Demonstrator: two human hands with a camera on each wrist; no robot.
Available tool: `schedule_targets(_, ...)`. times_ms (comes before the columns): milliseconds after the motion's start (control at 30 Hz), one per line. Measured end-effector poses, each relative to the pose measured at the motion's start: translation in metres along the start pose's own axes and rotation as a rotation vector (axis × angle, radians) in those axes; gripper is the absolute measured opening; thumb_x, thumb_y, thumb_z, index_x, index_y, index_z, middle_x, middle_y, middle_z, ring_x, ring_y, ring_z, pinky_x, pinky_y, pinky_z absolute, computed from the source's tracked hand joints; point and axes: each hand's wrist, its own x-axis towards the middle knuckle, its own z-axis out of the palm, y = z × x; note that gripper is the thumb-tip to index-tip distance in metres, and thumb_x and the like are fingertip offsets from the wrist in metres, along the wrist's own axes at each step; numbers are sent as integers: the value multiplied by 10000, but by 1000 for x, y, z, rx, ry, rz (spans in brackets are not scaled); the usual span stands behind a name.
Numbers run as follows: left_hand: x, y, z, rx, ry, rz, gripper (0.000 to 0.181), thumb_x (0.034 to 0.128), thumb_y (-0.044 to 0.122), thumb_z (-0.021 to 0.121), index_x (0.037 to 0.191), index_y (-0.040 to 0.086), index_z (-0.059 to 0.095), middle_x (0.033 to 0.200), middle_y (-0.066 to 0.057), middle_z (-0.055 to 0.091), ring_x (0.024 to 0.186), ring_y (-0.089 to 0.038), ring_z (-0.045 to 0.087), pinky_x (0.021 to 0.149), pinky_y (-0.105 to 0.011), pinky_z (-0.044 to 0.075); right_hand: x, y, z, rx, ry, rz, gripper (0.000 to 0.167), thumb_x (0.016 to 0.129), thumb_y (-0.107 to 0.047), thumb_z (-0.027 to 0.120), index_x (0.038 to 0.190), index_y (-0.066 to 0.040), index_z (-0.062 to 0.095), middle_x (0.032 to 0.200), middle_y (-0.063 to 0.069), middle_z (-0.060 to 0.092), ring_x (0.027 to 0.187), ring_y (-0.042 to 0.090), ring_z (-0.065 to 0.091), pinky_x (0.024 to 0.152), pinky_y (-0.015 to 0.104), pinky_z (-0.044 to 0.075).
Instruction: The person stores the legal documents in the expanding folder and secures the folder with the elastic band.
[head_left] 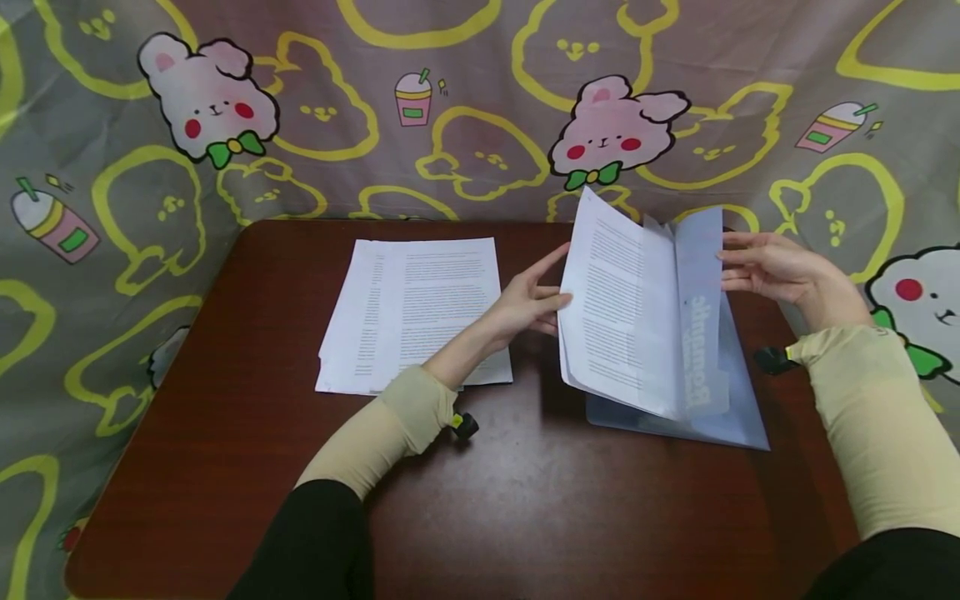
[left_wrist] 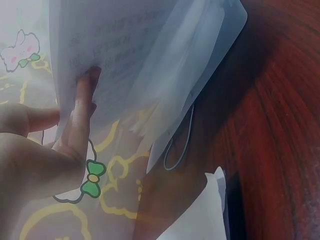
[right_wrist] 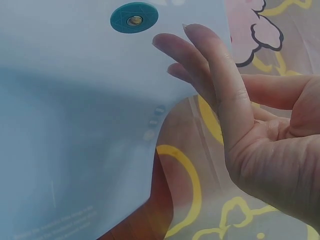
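Sheets of print raised on a see-through folder

From my remote seat I look down on a dark reddish-brown table. The folder lies right of centre, spread apart, with the sheets tilted up from it and facing left. Their long axis runs from the far side of the table toward the near side, leaning slightly.

The left hand pinches the sheets' left edge, thumb on the printed face, fingers behind. The right hand is across from it, fingers nearly straight, tips at the outer edge of the folder's upright flap, whose lettering reads backwards. I cannot tell how firmly it touches, or where its thumb rests. Close to those fingertips, the right wrist view shows a teal stud on the plastic.

So the sheets lie right of the left hand and left of the right, with the flap between them and the right hand. I judge that gap matters most: the left hand is nearer the paper, the right nearer the flap.

Further left lies a loose pile of printed pages.
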Motion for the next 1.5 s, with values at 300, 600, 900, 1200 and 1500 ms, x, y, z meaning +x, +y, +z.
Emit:
schedule_targets(300,5,-3,7,1,-1,-7,822,1106,-20,593,1751,385,283,1421,-383,666,675,-129,757,617,-285,637,-3,-1,1,14,-11,-2,834,1182,-114,400,1722,-103,-234,1862,117,-7,867,59,807,808,227,667)
schedule_targets(600,8,-7,14,13,-5,-13,835,1104,-27,594,1756,380,268,1447,-374,657,680,-114,749,627,-279,639,-2,3,-1,45,-34,-29,836,1179,-91,396,1713,-76,-247,1611,70,523,860,93,813,802,242,671)
schedule_targets(900,8,-9,18,22,-7,-12,837,1107,-23,591,1757,386,260,1432,-368,669,689,-125,754,670,-336,670,-1,5,-1,88,-83,-76,838,1176,-52,387,1691,-32,-273,1086,-104,759,869,136,831,784,268,678)
schedule_targets(1200,11,-13,21,20,-24,-12,831,1113,-24,576,1759,387,251,1446,-361,663,713,-135,763,721,-401,691,-2,4,0,90,-88,-72,835,1177,-51,382,1690,-31,-277,1087,-97,766,870,139,831,781,271,678)
schedule_targets(1500,13,-13,24,19,-17,-19,831,1116,-21,571,1755,403,253,1454,-353,662,716,-138,761,651,-305,665,-2,6,0,104,-69,-60,863,1173,-62,406,1696,-56,-281,1065,-105,722,862,130,825,782,261,676)
